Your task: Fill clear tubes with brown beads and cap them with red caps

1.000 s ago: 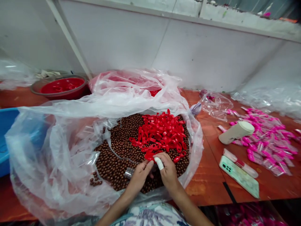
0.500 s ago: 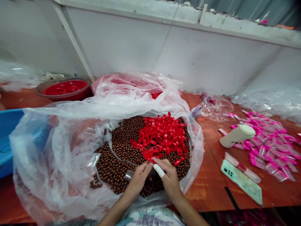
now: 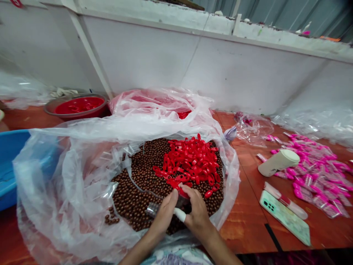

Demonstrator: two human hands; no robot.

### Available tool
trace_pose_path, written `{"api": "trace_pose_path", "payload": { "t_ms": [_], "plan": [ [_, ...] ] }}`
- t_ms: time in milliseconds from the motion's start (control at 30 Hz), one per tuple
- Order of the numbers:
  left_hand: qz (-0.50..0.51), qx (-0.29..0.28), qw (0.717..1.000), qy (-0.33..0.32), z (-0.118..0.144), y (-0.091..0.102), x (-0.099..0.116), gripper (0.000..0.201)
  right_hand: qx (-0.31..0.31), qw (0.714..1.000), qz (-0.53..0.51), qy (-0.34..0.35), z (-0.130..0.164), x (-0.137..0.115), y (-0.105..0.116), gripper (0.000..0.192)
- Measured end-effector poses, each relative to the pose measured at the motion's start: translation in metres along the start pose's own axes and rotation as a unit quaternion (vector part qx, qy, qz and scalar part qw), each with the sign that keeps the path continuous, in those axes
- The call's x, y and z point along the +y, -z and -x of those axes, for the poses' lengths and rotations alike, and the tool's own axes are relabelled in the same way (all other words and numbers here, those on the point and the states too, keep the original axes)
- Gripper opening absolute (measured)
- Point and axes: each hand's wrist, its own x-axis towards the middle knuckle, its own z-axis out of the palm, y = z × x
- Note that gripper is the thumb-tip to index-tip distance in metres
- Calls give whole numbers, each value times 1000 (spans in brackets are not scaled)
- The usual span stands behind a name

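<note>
The left hand point(image 3: 164, 213) and the right hand point(image 3: 194, 209) are meeting at the near edge of a pile of small red plastic loop-shaped clips point(image 3: 190, 162), both pinching a single red clip point(image 3: 183, 192) between their fingertips at the pile's six o'clock. The right thumb is wearing a white wrap point(image 3: 179, 214). A small clear tube-like piece point(image 3: 152, 209) is showing at the left hand's nine o'clock, just beside the fingers; whether that hand is gripping it I cannot tell. The clips are glossy and bright, heaped loosely on a bed of small round dark-brown beads point(image 3: 138, 184), all sitting inside a wide crumpled clear plastic bag point(image 3: 68, 173) whose folded rim is rising around the beads and partly veiling them at nine o'clock.

At the bag's twelve o'clock, a second clear plastic bag with red contents point(image 3: 160, 103) is lying against the white wall. At eleven o'clock, a round red basin point(image 3: 78, 105) is resting on the reddish-brown wooden table point(image 3: 248, 221). At nine o'clock, a blue plastic tub point(image 3: 9, 158) is showing behind the bag. At three o'clock, a cream-coloured cylindrical bottle point(image 3: 278, 162) is lying on its side near a spread of small clear packets with pink pieces point(image 3: 317, 173). At four o'clock, a pale green phone point(image 3: 285, 217) is lying flat beside a slim clear tube with a red band point(image 3: 285, 200).
</note>
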Motion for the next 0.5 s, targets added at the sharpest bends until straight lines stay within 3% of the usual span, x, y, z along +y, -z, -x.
{"api": "trace_pose_path", "payload": {
  "t_ms": [167, 333, 500],
  "plan": [
    [140, -34, 985, 98, 2, -2, -1, 66, -51, 997, 48, 38, 0, 3, 7, 68],
    [175, -37, 981, 75, 4, -3, -3, 60, -21, 996, 79, 42, 5, 11, 3, 62],
    [232, -83, 963, 111, 6, -3, -2, 65, -6, 996, 70, 49, 12, 11, 1, 60]
  ]
}}
